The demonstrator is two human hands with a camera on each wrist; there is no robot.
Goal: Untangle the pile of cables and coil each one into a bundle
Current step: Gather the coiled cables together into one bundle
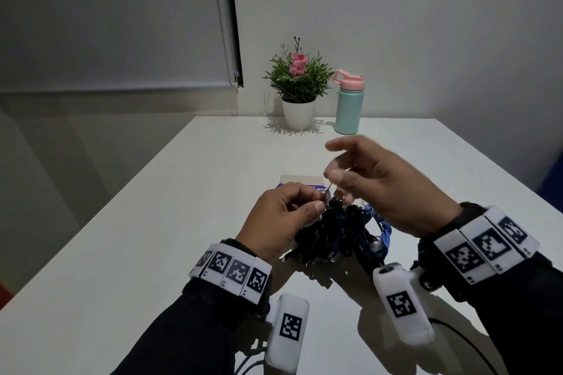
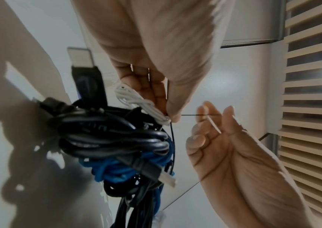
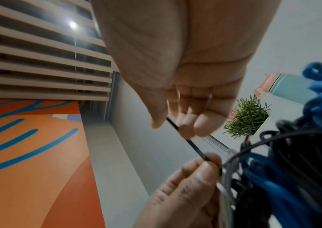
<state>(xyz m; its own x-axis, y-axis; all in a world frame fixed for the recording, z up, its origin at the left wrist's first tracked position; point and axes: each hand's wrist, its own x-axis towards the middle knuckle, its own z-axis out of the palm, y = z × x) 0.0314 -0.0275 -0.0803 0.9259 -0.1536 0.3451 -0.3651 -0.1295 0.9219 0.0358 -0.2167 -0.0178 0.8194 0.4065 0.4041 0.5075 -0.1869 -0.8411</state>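
Observation:
A tangled pile of black and blue cables lies on the white table between my hands. My left hand pinches a thin black cable at the top of the pile. In the left wrist view the left hand also presses a small white cable bundle under that pinch. My right hand holds the same thin cable a short way above, between thumb and fingers, its index finger raised. The right wrist view shows the thin cable stretched taut between the right hand and the left hand.
A potted plant and a mint bottle with a pink lid stand at the table's far edge. A flat card or booklet lies just behind the pile. Black leads from the wrist cameras trail over the near table edge.

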